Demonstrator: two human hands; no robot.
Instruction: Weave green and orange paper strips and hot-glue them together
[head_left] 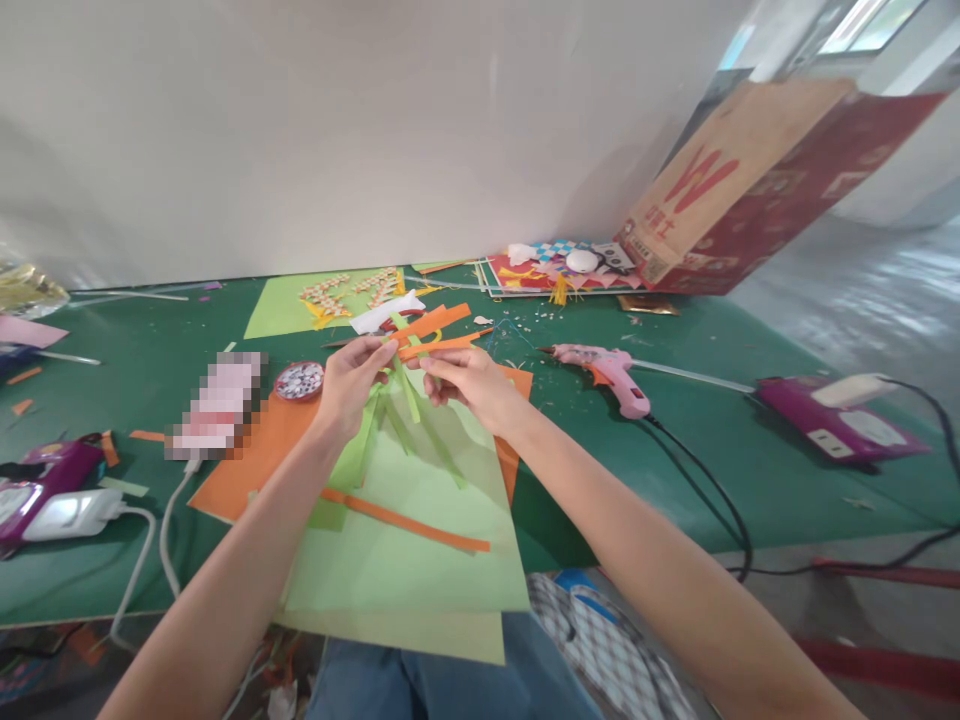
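My left hand (361, 372) and my right hand (459, 380) are close together above the light green paper sheets (442, 570). Between them they pinch a small weave of orange paper strips (431, 325) and green paper strips (405, 385). The orange strips point up and to the right; the green ones hang down below the fingers. Thumb and fingers of both hands are closed on the weave. Under my wrists, a loose orange strip (412, 525) lies on the light green sheet. An orange paper sheet (251, 460) shows from beneath it.
A pink glue gun (604, 372) lies to the right, its cord trailing to the table's front edge. Purple power strips (840, 420) sit at both sides. A round container (300, 380) stands left of my hands. A paper bag (720, 180) leans at the back right.
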